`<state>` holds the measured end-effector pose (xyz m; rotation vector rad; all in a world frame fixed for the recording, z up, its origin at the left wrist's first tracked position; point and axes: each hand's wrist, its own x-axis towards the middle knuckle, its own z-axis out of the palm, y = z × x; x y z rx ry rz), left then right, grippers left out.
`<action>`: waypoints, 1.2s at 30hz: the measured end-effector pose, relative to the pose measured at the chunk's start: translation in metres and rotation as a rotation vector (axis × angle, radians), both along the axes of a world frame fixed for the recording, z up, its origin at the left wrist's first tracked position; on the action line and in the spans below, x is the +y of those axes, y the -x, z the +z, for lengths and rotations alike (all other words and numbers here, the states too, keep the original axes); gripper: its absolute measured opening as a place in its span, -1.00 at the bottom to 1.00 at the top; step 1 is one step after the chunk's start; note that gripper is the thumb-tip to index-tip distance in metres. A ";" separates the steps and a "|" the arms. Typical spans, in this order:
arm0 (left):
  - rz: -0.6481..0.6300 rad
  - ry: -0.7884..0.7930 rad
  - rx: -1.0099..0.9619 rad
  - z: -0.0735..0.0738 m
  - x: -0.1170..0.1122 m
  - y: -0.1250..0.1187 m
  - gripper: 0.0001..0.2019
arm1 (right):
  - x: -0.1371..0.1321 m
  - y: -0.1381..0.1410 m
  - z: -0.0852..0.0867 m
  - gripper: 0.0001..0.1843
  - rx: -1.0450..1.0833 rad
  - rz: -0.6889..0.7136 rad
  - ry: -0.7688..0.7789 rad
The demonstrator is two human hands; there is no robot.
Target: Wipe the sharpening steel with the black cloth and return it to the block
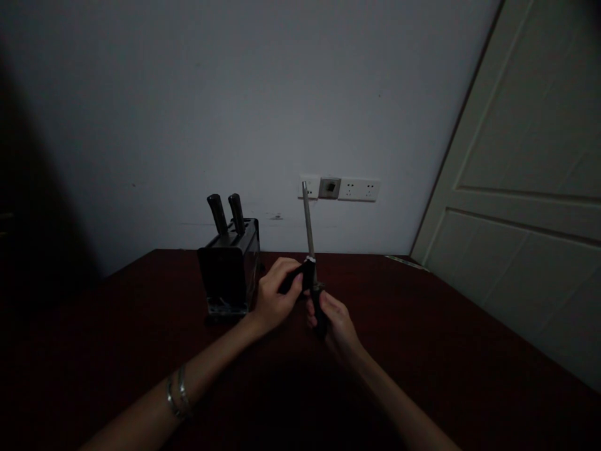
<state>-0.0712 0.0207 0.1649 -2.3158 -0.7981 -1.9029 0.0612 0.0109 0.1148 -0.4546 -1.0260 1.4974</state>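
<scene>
My right hand (334,317) is closed around the black handle of a honing steel (308,225), whose thin metal rod points straight up. My left hand (277,295) is closed on a dark handled object (297,277) pressed against the base of the rod; it looks like a knife handle, though no blade shows in the dim light. Both hands hover above a dark red-brown table (469,351). Just left of my left hand stands a black knife block (230,272) with two dark knife handles (228,213) sticking out of its top.
A pale wall rises behind the table, with a row of white sockets (339,188) on it. A white panelled door (526,188) fills the right side. The left edge of the scene is in deep shadow. My left wrist wears metal bangles (177,391).
</scene>
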 end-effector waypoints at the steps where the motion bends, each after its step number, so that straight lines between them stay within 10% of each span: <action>1: -0.015 -0.030 0.038 0.000 0.000 0.000 -0.88 | 0.000 0.000 -0.001 -0.68 -0.002 0.006 -0.010; 28: 0.024 0.344 -0.141 -0.010 0.013 0.003 -0.82 | -0.015 -0.005 0.008 -0.64 0.034 0.126 -0.054; 36: -0.026 0.112 -0.113 -0.001 -0.005 0.002 -0.87 | -0.014 -0.003 0.007 -0.70 -0.057 0.049 -0.051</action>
